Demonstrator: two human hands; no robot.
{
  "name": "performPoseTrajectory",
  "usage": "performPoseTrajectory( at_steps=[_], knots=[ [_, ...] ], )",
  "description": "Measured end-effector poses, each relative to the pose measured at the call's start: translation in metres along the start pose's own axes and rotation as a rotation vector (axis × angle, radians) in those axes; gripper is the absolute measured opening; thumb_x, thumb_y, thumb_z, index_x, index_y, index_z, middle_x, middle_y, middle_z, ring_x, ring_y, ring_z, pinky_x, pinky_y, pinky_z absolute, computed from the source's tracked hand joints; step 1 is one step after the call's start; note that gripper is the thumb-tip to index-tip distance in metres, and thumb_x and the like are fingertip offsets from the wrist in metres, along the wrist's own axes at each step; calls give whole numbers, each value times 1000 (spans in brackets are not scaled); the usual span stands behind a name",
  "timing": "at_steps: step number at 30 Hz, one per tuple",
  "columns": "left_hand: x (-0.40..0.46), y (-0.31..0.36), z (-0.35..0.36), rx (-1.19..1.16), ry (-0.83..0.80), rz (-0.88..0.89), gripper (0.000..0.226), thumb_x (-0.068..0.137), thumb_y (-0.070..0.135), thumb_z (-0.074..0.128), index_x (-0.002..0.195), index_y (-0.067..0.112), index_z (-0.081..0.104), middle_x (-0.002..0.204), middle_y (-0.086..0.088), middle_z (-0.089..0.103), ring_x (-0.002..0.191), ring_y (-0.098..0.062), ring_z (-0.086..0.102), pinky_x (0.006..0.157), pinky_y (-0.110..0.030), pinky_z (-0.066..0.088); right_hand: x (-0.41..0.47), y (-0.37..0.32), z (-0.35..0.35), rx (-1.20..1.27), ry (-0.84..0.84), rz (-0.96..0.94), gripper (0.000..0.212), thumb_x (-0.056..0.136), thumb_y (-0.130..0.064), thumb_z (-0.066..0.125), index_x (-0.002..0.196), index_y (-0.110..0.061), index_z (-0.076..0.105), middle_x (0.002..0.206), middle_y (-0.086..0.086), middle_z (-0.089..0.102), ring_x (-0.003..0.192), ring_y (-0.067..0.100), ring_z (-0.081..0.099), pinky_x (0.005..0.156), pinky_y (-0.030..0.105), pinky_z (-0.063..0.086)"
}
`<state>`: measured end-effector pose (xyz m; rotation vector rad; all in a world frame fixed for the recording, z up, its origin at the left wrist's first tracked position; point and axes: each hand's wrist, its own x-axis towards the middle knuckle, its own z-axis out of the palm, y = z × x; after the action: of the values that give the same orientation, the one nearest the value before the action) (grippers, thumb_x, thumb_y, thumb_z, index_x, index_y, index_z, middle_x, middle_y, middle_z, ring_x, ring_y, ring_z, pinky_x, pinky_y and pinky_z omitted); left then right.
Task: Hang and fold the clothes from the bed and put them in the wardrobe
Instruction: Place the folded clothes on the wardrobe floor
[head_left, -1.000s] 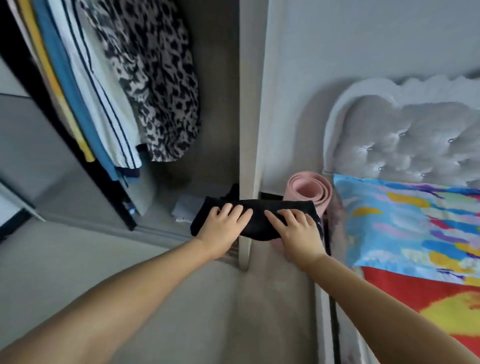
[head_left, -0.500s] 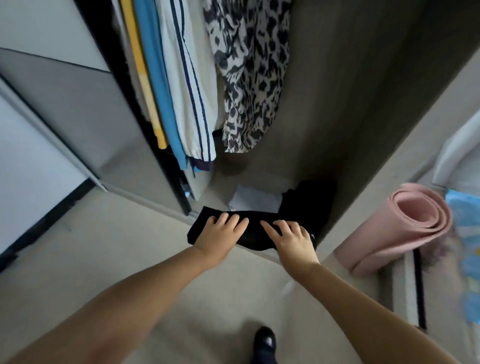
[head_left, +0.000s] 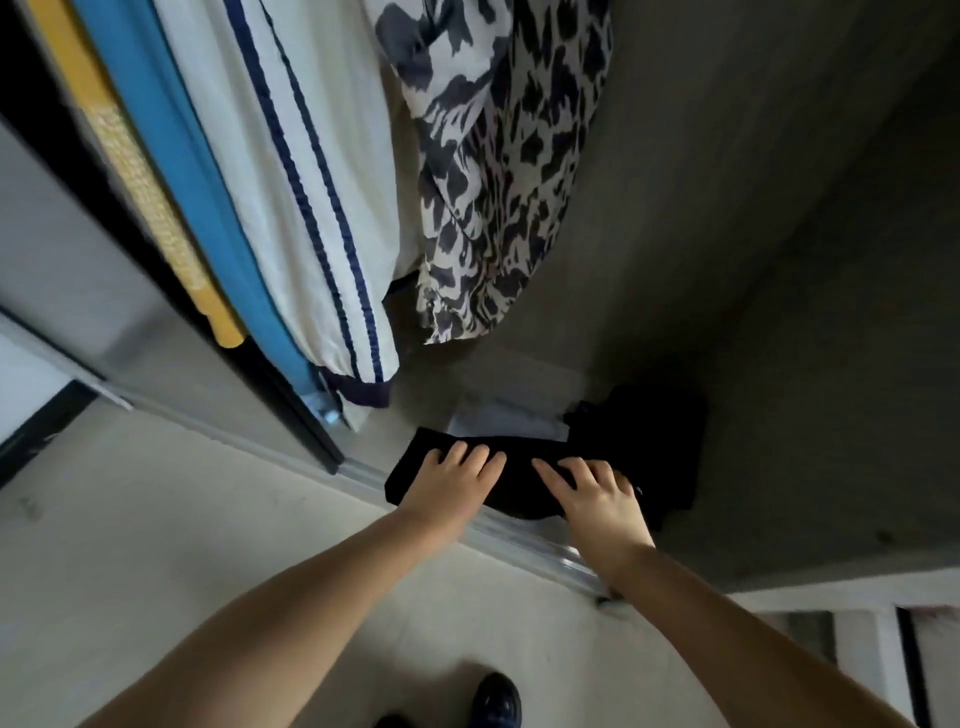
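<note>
Thumbs and the underside of the folded black garment (head_left: 519, 475) are hidden. Both hands, left hand (head_left: 453, 480) and right hand (head_left: 598, 496), grip it with fingers spread on top, over the wardrobe's (head_left: 753, 260) front edge. Inside, a dark pile (head_left: 654, 436) is hard to read; hanging clothes (head_left: 332, 182) are cut off above.

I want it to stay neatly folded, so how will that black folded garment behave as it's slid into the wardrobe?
The black folded garment looks soft and floppy: it sags between the left hand and right hand, so it may unfold if pushed from one side. It probably weighs little. Its edge could catch on the door track.
</note>
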<state>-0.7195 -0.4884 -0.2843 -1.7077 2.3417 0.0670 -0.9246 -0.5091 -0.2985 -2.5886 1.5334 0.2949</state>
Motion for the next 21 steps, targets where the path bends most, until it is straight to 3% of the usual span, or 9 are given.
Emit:
performPoseTrajectory(
  at_steps=[1,3,5,7,9,10,13,17,21],
  knots=[
    [18,-8,17,23,22,14,85,71,7,71,146,13,30,136,-10,44,119,-29,46,88,-41,44,20,3,16,-7,-10,8,86,88,-14,59,152,-35,5,147,1,29,132,28,30,106,42,33],
    [53,-22,54,92,34,67,89,44,16,87,128,16,59,115,-6,62,98,-25,62,71,-34,53,58,8,47,-27,-36,20,83,88,-18,60,152,-36,10,146,2,31,131,29,33,104,44,36],
    [87,-31,93,79,50,61,92,22,20,90,112,18,71,99,-4,69,83,-23,67,59,-29,55,96,12,77,-50,17,8,84,75,-23,76,146,-35,34,134,7,48,118,33,49,93,46,48],
    [124,-44,129,84,37,49,93,43,19,88,131,16,57,120,-9,61,102,-28,60,75,-35,54,134,15,107,-78,59,35,90,60,-28,85,141,-33,45,126,10,56,107,35,56,86,46,52],
    [163,-57,173,94,105,51,84,75,13,67,149,16,27,143,-11,37,125,-32,40,95,-42,42,171,24,144,-85,60,63,93,74,-31,74,150,-36,21,140,8,40,122,34,42,98,44,38],
    [183,-62,190,93,140,51,78,79,11,62,149,16,28,143,-11,38,125,-32,40,95,-43,42,190,29,167,-65,64,94,94,76,-30,71,151,-37,14,143,7,36,124,33,37,100,44,35],
    [223,-72,221,82,270,101,51,70,11,55,120,14,66,109,-10,67,92,-28,65,67,-37,55,227,41,202,-70,164,143,76,90,-24,54,151,-37,12,144,8,35,125,34,36,100,47,34],
    [285,-84,290,85,319,100,72,74,4,65,142,15,43,135,-10,51,118,-29,51,86,-41,45,270,56,268,-83,263,204,66,96,-21,39,151,-40,10,149,6,31,131,33,32,105,48,29],
    [310,-75,355,26,431,170,63,59,4,69,121,14,66,108,-11,68,92,-27,67,69,-38,53,286,59,334,-38,214,261,71,93,-18,39,151,-41,5,155,5,22,141,31,19,111,50,19]
  ],
)
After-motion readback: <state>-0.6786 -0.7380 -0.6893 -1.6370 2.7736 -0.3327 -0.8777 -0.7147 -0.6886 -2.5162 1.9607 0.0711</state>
